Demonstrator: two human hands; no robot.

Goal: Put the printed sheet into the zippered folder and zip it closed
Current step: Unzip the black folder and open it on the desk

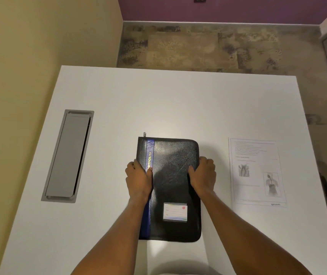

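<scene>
A black zippered folder (pixel 173 155) with a blue stripe and a small label card lies closed on the white table (pixel 178 100), in the middle. Its metal zipper pull (pixel 144 134) sticks out at the far left corner. My left hand (pixel 138 178) grips the folder's left edge, thumb on the cover. My right hand (pixel 203 175) grips the right edge the same way. The printed sheet (pixel 257 171), with text and two anatomy drawings, lies flat on the table to the right of the folder, apart from it.
A grey cable hatch (pixel 67 155) is set into the table at the left. A beige wall runs along the left side. Patterned floor lies beyond the table's far edge.
</scene>
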